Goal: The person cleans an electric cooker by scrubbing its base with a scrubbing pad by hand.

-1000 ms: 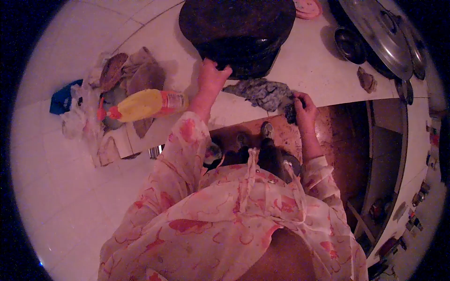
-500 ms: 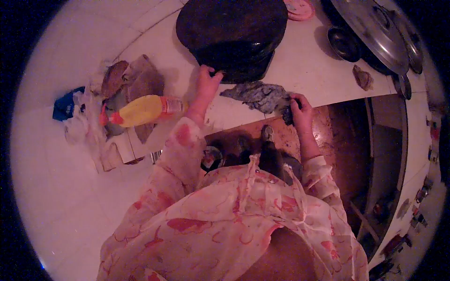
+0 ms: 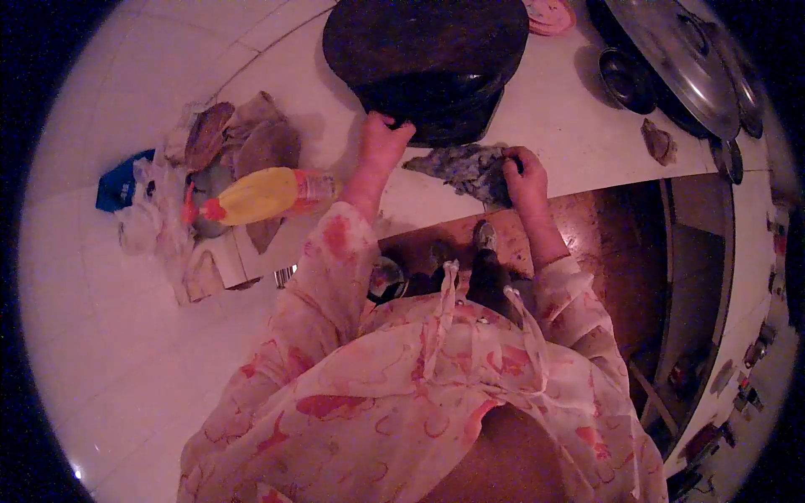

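Observation:
A large black appliance with a rounded top stands on the pale counter. My left hand is closed at its lower left edge, thumb and fingers against the dark rim. Just right of that, a crumpled grey cloth lies along the counter's front edge. My right hand has its fingers pinched on the cloth's right end. Left of my left forearm lies a yellow bottle with a red cap, on its side among rumpled cloths.
Clear plastic bags and a blue object are at the left. A large metal lid, a small dark bowl, a brown scrap and a pink round item are at the right. Below the counter edge are dark open shelves.
My right hand has moved left along the counter edge, and the cloth's right end is bunched closer in. My left hand stays at the appliance's edge. The view has shifted slightly.

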Demonstrator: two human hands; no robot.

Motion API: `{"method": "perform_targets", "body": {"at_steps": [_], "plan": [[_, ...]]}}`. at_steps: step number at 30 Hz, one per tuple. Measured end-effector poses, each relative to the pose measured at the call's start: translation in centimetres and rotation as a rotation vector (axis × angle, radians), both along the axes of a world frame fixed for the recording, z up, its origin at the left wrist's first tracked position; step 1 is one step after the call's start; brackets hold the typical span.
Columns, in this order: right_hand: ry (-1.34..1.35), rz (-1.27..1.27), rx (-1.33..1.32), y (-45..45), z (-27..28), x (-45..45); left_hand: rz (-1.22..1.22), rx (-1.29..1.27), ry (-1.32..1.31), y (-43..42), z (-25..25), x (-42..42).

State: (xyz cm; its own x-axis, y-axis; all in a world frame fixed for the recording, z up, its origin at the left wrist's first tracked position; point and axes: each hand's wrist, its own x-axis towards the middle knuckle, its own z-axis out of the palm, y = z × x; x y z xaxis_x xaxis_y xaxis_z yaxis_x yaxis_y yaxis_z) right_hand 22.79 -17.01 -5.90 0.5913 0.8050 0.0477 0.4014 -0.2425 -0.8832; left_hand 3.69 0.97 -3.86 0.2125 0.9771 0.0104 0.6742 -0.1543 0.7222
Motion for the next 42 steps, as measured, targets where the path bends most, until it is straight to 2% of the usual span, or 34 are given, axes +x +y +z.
{"method": "perform_targets", "body": {"at_steps": [5,7,11,13,14,16,25,29,31,38,40,42], "plan": [[0.01,0.001,0.013,-0.1,-0.3,0.0,-0.041,-0.002,-0.064,0.6,-1.4,-0.1],[0.024,-0.001,0.044,0.0,-0.3,0.1,0.08,-0.017,0.081,-1.1,2.0,0.9],[-0.106,0.015,-0.035,0.6,0.6,-0.5,0.087,-0.041,0.123,-1.0,2.1,1.1],[-0.303,0.15,0.039,1.4,3.0,-2.1,0.081,-0.039,0.116,-1.1,1.9,1.0],[-0.302,0.15,0.038,2.1,4.2,-3.0,0.081,-0.039,0.116,-1.0,1.7,0.9],[-0.412,0.395,-0.081,3.6,5.9,-4.6,0.053,-0.044,-0.009,-0.6,0.5,0.7],[-0.35,0.453,-0.289,6.2,4.4,-5.1,0.061,-0.006,0.025,-0.6,0.9,0.7],[-0.309,0.375,-0.204,6.5,3.6,-5.0,0.054,0.023,-0.029,-0.4,0.4,0.7],[-0.303,0.358,-0.177,6.5,3.6,-5.2,0.072,-0.04,-0.073,-0.4,0.3,0.6],[-0.282,0.358,-0.162,7.0,2.6,-5.4,0.029,-0.035,-0.016,0.0,-0.2,0.5],[-0.25,0.347,-0.233,6.7,3.2,-5.5,0.025,-0.024,-0.009,-0.1,-0.2,0.4],[-0.217,0.32,-0.208,6.5,3.3,-5.5,0.011,-0.033,-0.065,0.1,-0.9,0.1]]}}
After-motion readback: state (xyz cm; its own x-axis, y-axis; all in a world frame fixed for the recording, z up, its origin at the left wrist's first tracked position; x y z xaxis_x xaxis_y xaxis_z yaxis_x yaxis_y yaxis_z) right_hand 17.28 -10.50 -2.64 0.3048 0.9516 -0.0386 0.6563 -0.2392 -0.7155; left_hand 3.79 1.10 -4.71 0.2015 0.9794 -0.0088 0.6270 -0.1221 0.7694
